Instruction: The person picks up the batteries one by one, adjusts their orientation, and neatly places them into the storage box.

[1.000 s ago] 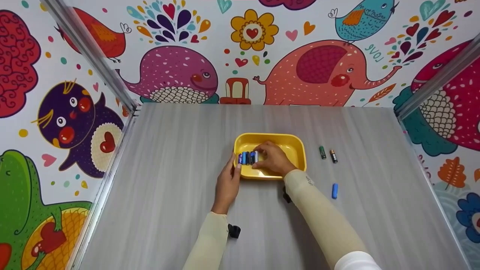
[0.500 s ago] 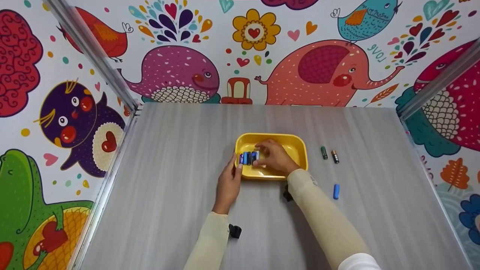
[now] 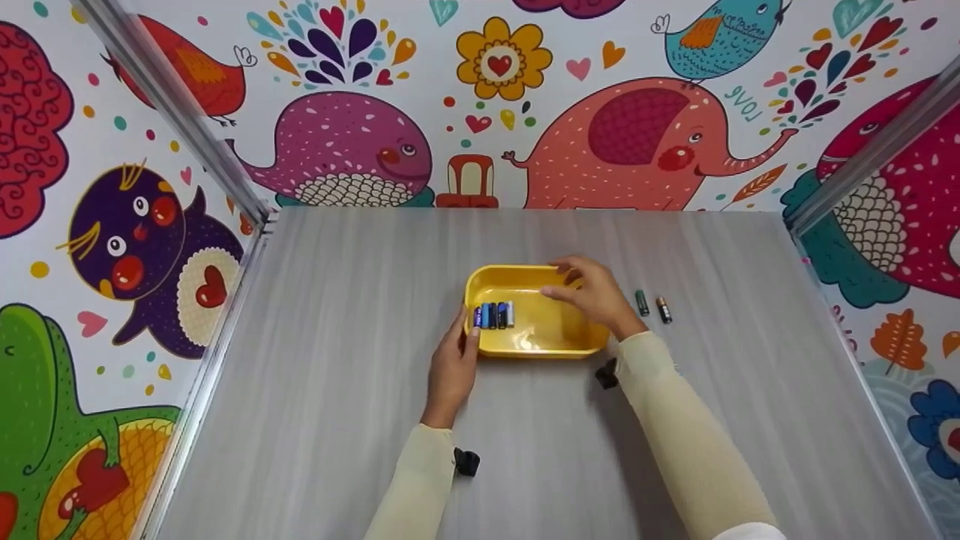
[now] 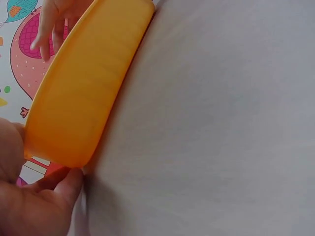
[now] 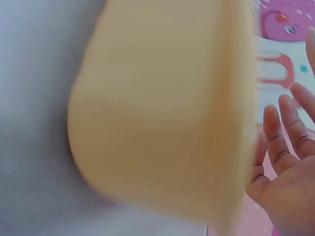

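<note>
A yellow plastic tray [image 3: 540, 346] stands on the table. Several batteries [image 3: 494, 315], mostly blue, black and purple with a pale one at the right end, lie side by side in a row at its left end. My left hand [image 3: 452, 375] holds the tray's left end, its thumb by the front corner; in the left wrist view fingers [image 4: 69, 189] press the tray's outer wall [image 4: 81, 88]. Over the tray's right half hovers my right hand [image 3: 592, 294], fingers spread and holding nothing. In the right wrist view those fingers [image 5: 278, 142] are apart, beyond the blurred tray wall [image 5: 147, 123].
To the right of the tray lie a green battery [image 3: 642, 302] and a black battery with a copper end [image 3: 664, 310]. The right sleeve [image 3: 690, 420] crosses the table's right side. Patterned walls [image 3: 360, 150] and metal posts [image 3: 180, 112] border the grey table [image 3: 337, 337].
My right hand has let go of the pale battery at the row's end and moved right and up. The right arm now hides the loose blue battery. The left hand stays put.
</note>
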